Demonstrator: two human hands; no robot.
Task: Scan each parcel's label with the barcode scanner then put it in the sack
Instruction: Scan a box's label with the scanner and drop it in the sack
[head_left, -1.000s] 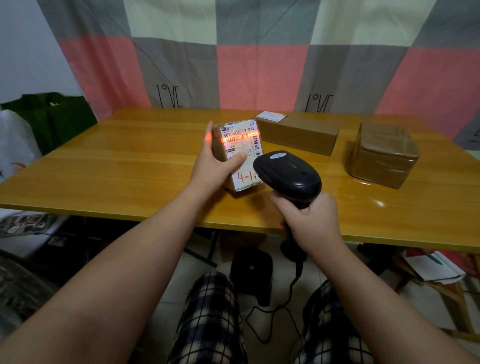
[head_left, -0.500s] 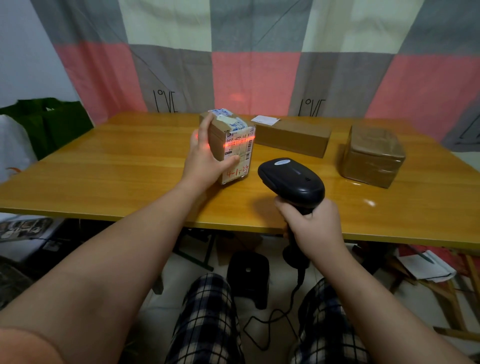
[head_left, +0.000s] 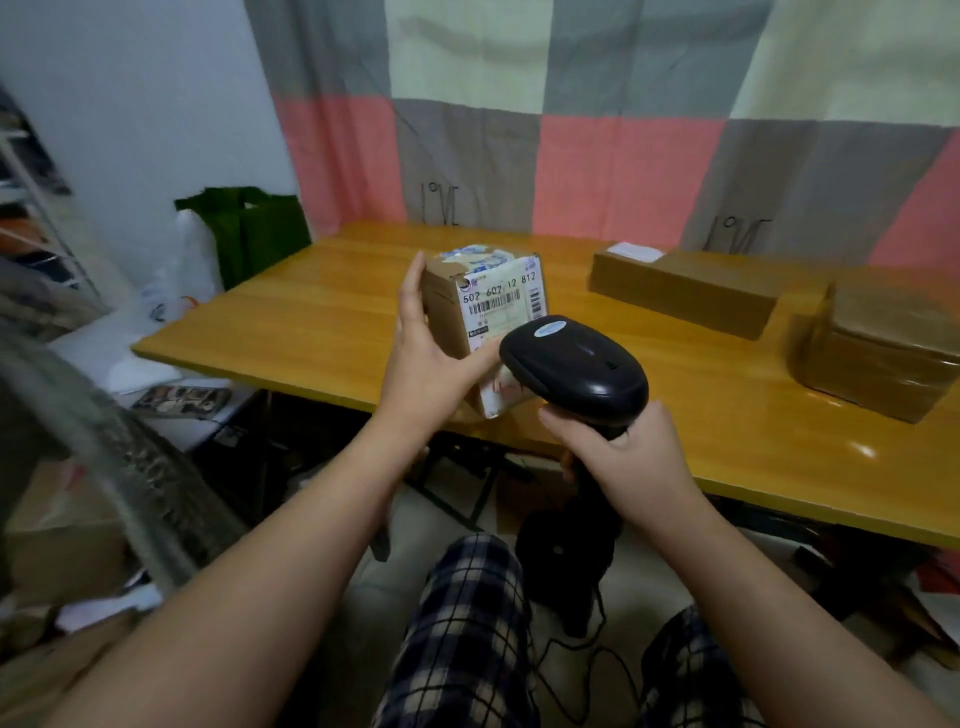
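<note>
parcel (head_left: 480, 312) — left hand (head_left: 431, 364) grips | scanner (head_left: 576, 369) — right hand (head_left: 623, 457) grips

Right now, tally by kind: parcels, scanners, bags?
Parcels: 3 (held parcel, long parcel, taped parcel)
Scanners: 1 (barcode scanner)
Bags: 2 (green bag, white bag)
Total: 6

Patchwork curtain (head_left: 623, 171) and wooden table (head_left: 332, 317) suggest a cluttered home.
</note>
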